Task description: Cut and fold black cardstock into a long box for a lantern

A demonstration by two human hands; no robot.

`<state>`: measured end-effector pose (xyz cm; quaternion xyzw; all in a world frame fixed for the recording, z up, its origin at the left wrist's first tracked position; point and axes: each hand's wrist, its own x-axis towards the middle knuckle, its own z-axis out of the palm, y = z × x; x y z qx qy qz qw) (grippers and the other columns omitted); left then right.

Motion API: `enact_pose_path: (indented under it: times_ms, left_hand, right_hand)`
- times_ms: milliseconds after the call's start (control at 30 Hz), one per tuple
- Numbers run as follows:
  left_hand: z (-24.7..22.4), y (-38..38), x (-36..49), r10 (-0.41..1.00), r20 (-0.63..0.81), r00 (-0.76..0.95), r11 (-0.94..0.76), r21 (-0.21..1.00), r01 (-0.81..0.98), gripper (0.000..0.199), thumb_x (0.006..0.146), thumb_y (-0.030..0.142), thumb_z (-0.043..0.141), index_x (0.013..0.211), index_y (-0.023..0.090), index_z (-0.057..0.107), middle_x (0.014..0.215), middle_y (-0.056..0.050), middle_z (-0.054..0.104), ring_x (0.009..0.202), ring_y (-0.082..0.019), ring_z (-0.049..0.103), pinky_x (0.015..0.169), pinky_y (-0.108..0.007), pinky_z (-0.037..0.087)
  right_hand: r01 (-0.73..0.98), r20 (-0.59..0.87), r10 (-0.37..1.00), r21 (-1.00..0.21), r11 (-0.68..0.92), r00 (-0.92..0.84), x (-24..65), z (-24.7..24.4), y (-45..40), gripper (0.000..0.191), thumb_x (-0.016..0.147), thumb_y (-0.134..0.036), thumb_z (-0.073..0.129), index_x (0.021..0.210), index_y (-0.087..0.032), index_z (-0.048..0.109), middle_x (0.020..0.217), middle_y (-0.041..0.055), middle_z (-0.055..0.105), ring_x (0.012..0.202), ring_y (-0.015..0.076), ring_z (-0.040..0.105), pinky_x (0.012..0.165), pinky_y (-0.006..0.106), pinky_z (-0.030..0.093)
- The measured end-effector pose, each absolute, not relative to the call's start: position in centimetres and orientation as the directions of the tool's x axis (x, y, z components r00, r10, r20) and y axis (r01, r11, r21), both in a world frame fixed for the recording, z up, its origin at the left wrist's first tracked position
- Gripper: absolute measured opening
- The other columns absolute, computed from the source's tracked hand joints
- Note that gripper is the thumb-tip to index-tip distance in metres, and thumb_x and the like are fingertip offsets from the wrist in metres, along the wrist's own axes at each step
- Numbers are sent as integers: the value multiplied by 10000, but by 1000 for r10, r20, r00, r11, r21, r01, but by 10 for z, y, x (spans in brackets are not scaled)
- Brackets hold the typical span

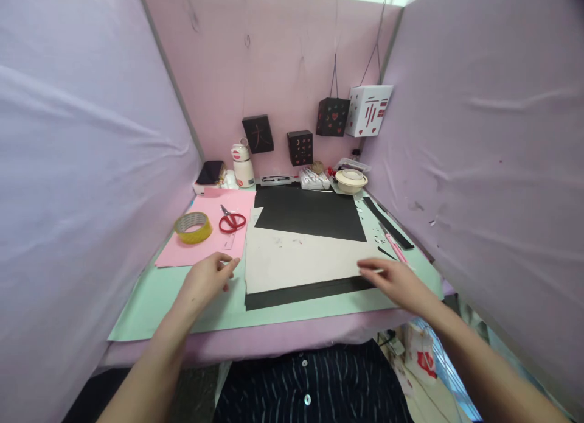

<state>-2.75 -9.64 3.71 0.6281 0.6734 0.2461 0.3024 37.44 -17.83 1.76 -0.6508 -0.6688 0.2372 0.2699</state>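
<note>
My left hand is just left of a white board, over the front edge of some pink paper. Its fingers are loosely bent and apart, with nothing in them. At the board's right end is my right hand, fingers apart and slightly blurred; I cannot tell whether they touch the board. A strip of black card shows along the board's near edge. Across its far part lies a sheet of black card. A pink craft knife rests beyond my right hand.
Yellow tape and red-handled scissors lie on the pink paper. Behind stand a white bottle, markers and a round cream container. Decorated boxes, one black and one white, hang at the back. Fabric walls enclose both sides.
</note>
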Motion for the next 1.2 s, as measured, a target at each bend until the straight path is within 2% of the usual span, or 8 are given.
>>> enact_pose_path:
  times_ms: [133,333,433,567,767,900,1000,1200]
  left_hand:
    - [39,-105,-19,994,104,26,-92,699,709,282,807,481,580,710,217,611,588,21,622,493,-154,540,561,-249,360]
    - [-1,-117,18,966,259,-2,-198,741,642,416,861,467,517,534,213,475,494,24,483,512,-149,421,553,-262,285]
    - [-13,-120,24,971,239,32,-206,756,621,406,880,454,490,552,217,450,503,30,442,520,-150,409,562,-267,283]
    - [-15,-120,22,969,245,30,-216,781,586,375,871,434,498,565,224,443,511,37,399,518,-152,382,564,-269,283]
    - [-15,-125,21,961,276,7,-234,799,554,326,873,435,512,621,230,535,526,24,459,527,-165,421,566,-278,310]
    - [-5,-137,38,961,265,77,-266,814,516,303,901,416,489,677,230,573,556,12,510,550,-170,474,580,-284,352]
    - [7,-144,70,940,243,240,-325,855,404,269,902,394,500,705,228,575,600,-1,547,580,-170,503,593,-286,383]
    - [12,-137,142,926,150,345,-206,970,130,135,863,331,574,953,240,616,790,-22,631,570,-140,524,577,-289,413]
  right_hand:
    - [802,38,945,-541,-254,325,410,20,-82,271,870,-383,555,983,-191,710,1052,95,720,1013,260,645,905,345,456]
    - [715,6,824,-500,-489,567,414,0,6,390,730,-470,695,859,-101,701,1137,273,633,1198,436,492,918,550,406]
    - [660,2,799,-563,-497,602,409,-8,13,293,688,-411,725,823,-152,694,1070,200,672,1151,381,535,889,478,438]
    - [574,-19,807,-693,-436,590,410,-8,7,151,703,-306,673,727,-158,653,807,110,687,857,272,636,736,351,467]
    - [411,-7,882,-883,-227,471,415,18,-19,182,768,-343,651,726,-189,565,641,11,569,622,138,542,598,250,448]
    - [-11,17,975,-1000,20,223,405,40,-61,323,909,-497,487,737,-224,491,578,-58,378,453,77,320,441,176,353]
    - [-485,81,997,-871,76,10,382,45,-96,337,935,-476,470,714,-223,454,587,-76,251,430,77,152,371,148,232]
    - [-775,79,994,-631,-9,-75,322,21,-125,330,957,-505,404,820,-228,521,602,-88,260,423,80,32,330,156,168]
